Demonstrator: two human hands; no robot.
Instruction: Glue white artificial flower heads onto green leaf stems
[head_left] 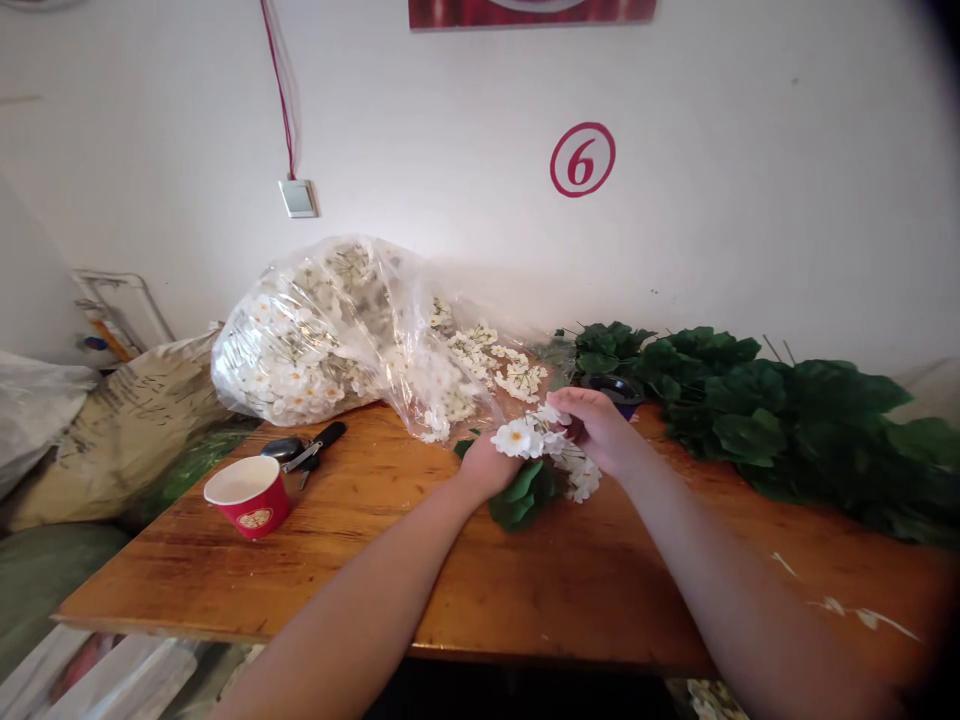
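My left hand (491,465) is closed around an artificial flower bunch, with green leaves (521,497) showing below and behind it. White flowers (520,437) with yellow centres fan out between my two hands. My right hand (592,425) has its thumb and fingers pinched at the upper right of these blossoms. The stems inside both hands are hidden. Just behind lies a clear plastic bag (375,330) filled with white artificial flowers, some spilling from its open right end. A dark round container (613,390) stands right behind my right hand.
Green artificial leaves (765,410) are heaped along the table's right back. On the left stand a red and white paper cup (251,505) and a dark object with keys (300,452). Sacks (142,420) lie beyond the wooden table's (360,560) left edge. White scraps (866,615) lie front right.
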